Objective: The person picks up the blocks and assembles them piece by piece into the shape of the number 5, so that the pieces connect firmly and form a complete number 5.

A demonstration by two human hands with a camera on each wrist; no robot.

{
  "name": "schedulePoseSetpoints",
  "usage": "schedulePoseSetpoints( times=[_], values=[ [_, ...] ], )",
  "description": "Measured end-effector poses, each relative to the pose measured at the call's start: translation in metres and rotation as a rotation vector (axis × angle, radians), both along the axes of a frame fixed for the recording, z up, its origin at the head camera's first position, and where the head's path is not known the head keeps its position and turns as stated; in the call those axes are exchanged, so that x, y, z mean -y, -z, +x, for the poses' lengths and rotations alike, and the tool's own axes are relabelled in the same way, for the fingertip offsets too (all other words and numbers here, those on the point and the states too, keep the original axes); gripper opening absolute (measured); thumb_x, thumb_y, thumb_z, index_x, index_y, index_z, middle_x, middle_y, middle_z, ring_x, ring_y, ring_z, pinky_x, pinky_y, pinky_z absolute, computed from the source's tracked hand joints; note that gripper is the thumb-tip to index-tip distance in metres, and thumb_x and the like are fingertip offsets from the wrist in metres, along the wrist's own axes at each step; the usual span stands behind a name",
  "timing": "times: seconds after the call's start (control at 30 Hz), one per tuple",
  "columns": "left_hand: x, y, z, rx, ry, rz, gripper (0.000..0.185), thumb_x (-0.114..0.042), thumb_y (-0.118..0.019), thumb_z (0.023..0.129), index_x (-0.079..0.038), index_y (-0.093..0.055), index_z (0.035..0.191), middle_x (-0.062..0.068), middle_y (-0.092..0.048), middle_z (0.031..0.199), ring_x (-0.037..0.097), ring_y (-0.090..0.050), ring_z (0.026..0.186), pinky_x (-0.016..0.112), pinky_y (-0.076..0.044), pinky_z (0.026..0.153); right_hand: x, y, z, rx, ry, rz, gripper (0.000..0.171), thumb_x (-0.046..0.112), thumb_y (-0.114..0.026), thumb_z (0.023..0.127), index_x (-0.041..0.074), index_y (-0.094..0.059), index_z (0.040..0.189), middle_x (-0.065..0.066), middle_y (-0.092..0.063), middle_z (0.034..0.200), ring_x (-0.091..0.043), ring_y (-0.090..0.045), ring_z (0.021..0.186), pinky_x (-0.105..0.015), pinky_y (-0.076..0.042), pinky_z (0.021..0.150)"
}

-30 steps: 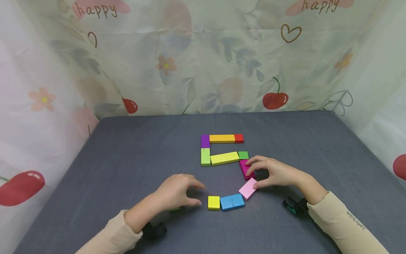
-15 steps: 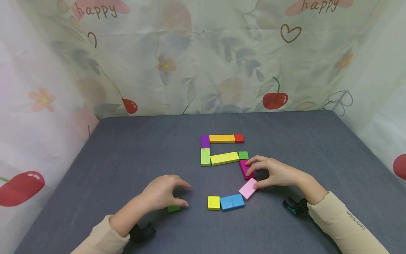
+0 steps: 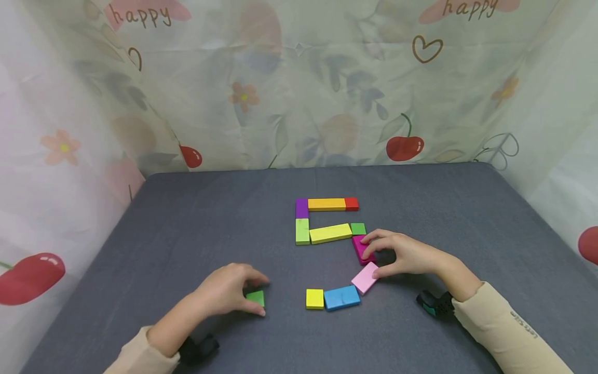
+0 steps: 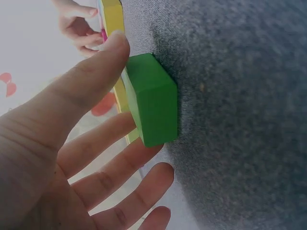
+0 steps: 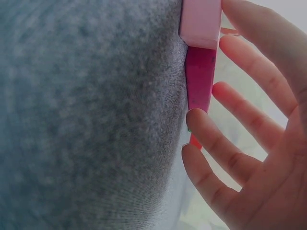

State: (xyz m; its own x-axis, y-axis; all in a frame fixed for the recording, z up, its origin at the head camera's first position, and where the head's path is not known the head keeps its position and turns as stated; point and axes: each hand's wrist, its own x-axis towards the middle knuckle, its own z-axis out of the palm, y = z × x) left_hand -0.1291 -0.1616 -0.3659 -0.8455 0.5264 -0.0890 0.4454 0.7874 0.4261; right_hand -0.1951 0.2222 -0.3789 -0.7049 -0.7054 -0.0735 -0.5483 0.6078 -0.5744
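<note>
Currently, a small green block point(image 3: 255, 298) is pinched by the left hand point(image 3: 223, 292) between the thumb and curled fingers, flat on the grey tabletop point(image 3: 187, 228), to the left of the yellow square block point(image 3: 315, 298) and well apart from it. That yellow square touches a blue block point(image 3: 342, 297), beyond which a pale pink block point(image 3: 365, 278) lies tilted. The pale pink block and the magenta block point(image 3: 362, 248) above it are touched by the loosely curved fingers of the right hand point(image 3: 404, 254); neither block is enclosed. Farther from the yellow square, a row of lime, long yellow and green blocks and a row of purple, orange and red blocks are laid.

For the step in hand, the green block is best gripped by its side faces, kept level, and moved low across the tabletop. It is judged that the tilted pink block should be steadied so that adjoining blocks are not displaced.
</note>
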Motion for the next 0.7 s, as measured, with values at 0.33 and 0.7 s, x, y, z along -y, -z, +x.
schedulePoseSetpoints(
  times=[0.33, 0.7],
  values=[
    [-0.0004, -0.0005, 0.0016, 0.041, -0.01, -0.004, 0.04, -0.033, -0.085, 0.063, -0.016, -0.073, 0.097, -0.01, -0.061, 0.078, 0.004, -0.053, 0.071, 0.019, -0.041, 0.061, -0.0009, 0.0006, 0.0, 0.005, -0.001, -0.001, 0.028, 0.038, -0.073, 0.078, 0.028, -0.065, 0.104, -0.005, -0.052, 0.129, -0.026, -0.049, 0.118, -0.05, -0.044, 0.096],
    [-0.0033, -0.0007, 0.0008, 0.027, 0.017, -0.005, 0.031, -0.028, -0.082, 0.067, -0.015, -0.074, 0.094, -0.008, -0.065, 0.081, 0.003, -0.054, 0.07, 0.019, -0.043, 0.06, -0.0001, -0.0002, 0.0001, 0.012, 0.004, -0.004, 0.028, 0.036, -0.074, 0.078, 0.027, -0.066, 0.103, -0.006, -0.052, 0.129, -0.027, -0.049, 0.118, -0.052, -0.044, 0.096]
  ],
)
